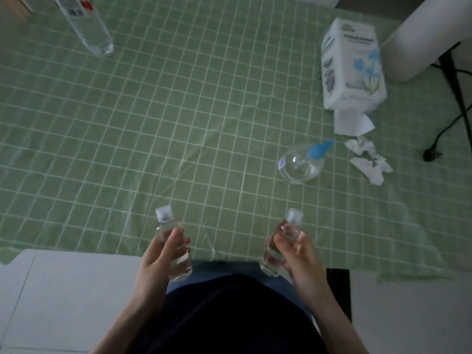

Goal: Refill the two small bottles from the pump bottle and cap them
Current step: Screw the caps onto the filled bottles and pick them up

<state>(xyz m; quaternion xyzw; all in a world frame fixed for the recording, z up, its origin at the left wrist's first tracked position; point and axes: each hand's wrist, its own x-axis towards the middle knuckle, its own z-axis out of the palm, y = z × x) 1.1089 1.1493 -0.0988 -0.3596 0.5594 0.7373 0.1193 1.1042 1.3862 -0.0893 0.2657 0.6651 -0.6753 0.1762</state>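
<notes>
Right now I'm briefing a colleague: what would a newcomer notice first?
The left hand grips a small clear white-capped bottle and the right hand its twin bottle, at the near edge of the green checked tablecloth. Farther right stands a round clear pump bottle with blue head, a white tissue box behind it.

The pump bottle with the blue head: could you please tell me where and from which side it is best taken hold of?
Grip the pump bottle round its clear, rounded body, below the blue pump head, probably coming from the near left: it stands upright, its spout points far-right, and crumpled tissues and the tissue box lie on those sides.
</notes>
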